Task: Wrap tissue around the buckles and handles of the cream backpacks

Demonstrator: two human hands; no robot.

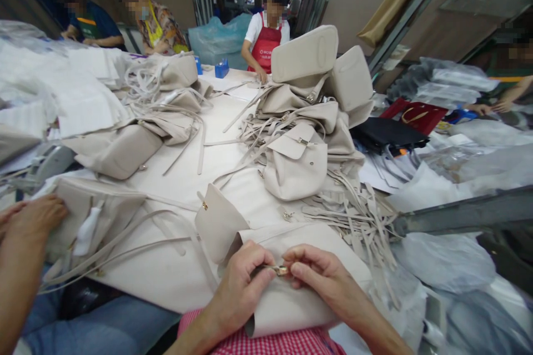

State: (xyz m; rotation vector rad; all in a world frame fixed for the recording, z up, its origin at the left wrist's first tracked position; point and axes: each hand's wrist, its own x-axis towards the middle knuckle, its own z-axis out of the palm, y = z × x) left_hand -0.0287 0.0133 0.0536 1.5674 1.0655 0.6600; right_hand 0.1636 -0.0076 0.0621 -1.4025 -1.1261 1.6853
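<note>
A beige handbag lies across my lap and the table's near edge, its flap folded out to the left with a small gold fitting on it. Over the bag, my left hand pinches a thin strap end, close beside a small gold metal clasp. Closed at the clasp's other side is my right hand, thumb and fingertips pressed on it. My fingers partly cover the clasp, so how it joins the strap cannot be made out.
Beige bags pile up ahead, with loose straps to the right. At left, a co-worker's hands touch another beige bag. White sheets stack at far left. A metal bar crosses at right. More people work behind.
</note>
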